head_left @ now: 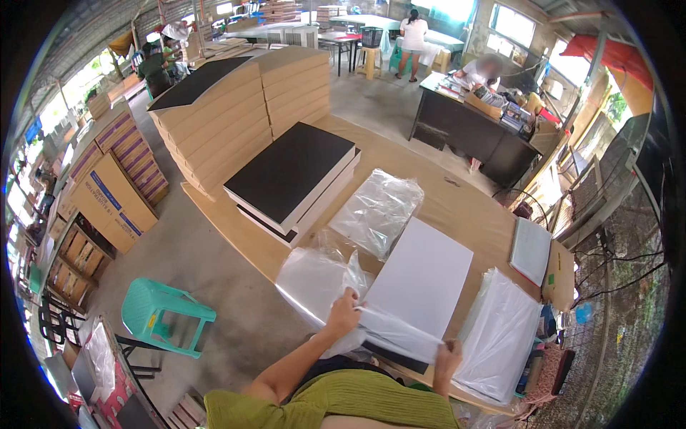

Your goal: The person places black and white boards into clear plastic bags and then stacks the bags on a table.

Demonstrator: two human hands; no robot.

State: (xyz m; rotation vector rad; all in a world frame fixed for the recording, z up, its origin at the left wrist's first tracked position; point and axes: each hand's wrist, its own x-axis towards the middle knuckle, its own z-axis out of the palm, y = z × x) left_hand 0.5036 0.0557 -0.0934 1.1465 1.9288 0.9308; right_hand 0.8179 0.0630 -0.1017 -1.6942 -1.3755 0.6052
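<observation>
A clear plastic bag (400,330) is stretched between my two hands across the near end of a large white board (421,275). My left hand (344,314) is closed on the bag's gathered left part, just left of the board. At the near right corner, my right hand (448,360) pinches the bag's other edge. Dark material (394,357) shows under the board's near edge. To the left lies a pile of clear plastic bags (309,273), partly hidden by the raised plastic. Plastic-wrapped white boards (498,336) are stacked right of my right hand.
Beyond the board are a crinkled plastic pack (379,207) and a stack of black-topped boards (291,171). Tall brown stacks (214,114) stand at the table's far left. A green stool (164,314) is on the floor at left. Other people are farther off, one at a dark desk (464,129).
</observation>
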